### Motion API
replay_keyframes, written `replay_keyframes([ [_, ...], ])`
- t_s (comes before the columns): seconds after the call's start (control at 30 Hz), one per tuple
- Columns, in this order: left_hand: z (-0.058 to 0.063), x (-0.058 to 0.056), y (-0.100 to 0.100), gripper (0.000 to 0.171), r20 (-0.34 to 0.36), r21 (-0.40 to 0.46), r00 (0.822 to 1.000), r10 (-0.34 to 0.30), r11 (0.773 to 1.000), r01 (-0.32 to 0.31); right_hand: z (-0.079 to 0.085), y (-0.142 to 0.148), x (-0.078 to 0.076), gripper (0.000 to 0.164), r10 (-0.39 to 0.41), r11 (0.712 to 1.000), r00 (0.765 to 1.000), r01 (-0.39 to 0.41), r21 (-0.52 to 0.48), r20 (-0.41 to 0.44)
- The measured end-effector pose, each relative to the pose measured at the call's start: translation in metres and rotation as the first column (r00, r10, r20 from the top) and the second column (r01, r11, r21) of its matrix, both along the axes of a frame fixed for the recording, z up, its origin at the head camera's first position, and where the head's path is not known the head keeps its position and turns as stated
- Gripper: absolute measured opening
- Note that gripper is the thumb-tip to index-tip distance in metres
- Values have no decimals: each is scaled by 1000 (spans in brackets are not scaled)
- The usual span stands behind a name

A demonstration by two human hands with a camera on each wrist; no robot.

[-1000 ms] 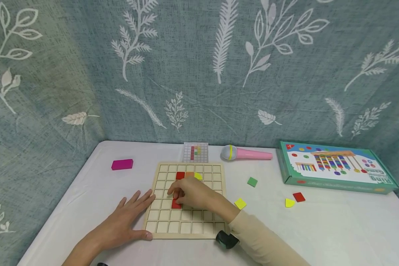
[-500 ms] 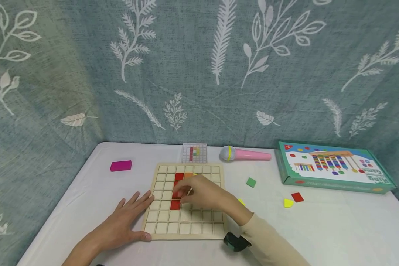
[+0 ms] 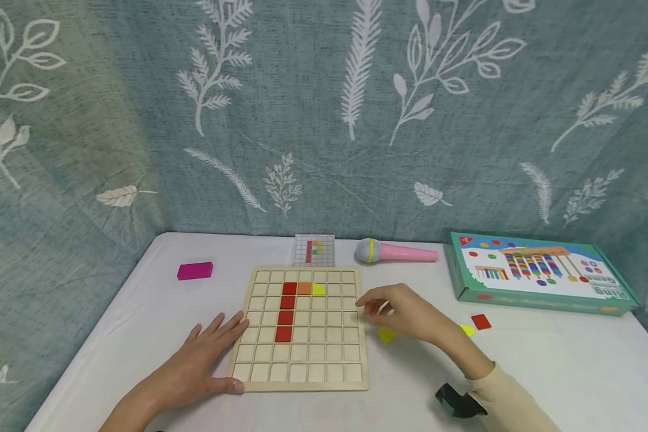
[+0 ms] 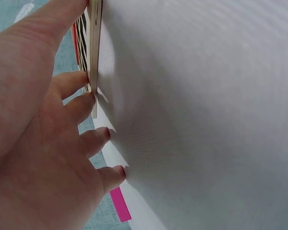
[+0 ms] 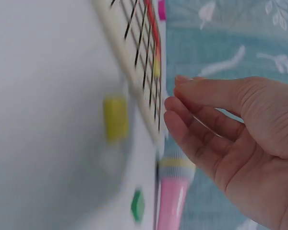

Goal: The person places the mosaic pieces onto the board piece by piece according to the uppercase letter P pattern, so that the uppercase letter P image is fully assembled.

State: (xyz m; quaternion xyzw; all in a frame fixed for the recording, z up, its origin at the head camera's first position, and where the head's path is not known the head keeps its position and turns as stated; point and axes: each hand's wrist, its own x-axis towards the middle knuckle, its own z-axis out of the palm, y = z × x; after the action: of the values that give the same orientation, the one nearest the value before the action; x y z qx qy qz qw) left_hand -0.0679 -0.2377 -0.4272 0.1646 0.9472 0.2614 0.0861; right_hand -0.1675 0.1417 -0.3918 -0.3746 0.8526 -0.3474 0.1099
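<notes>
Currently we find the right hand (image 3: 402, 311), fingers loosely curled and empty, near the yellow square (image 3: 386, 335) beside the board (image 3: 308, 386); should the left hand (image 3: 202, 360), fingers spread, push, we judge it could slide.

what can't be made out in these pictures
Head view: green tile, hidden by the right hand.
Head view: part of the yellow rounded tile, behind the right forearm.
Head view: fine details on the pattern card, too small.
Left wrist: most of the board, behind the left hand and cut by the top edge.
</notes>
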Motion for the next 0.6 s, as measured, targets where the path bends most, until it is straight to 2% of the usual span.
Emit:
replay_keyframes([
  [0.3,1,1,1,106,0,0,1000,0,1000,0,-3,69,2,26,-124,992,992,124,19,-13],
  [0.6,2,1,1,106,-8,-4,1000,-5,1000,5,0,118,4,36,-208,973,978,206,101,5],
])
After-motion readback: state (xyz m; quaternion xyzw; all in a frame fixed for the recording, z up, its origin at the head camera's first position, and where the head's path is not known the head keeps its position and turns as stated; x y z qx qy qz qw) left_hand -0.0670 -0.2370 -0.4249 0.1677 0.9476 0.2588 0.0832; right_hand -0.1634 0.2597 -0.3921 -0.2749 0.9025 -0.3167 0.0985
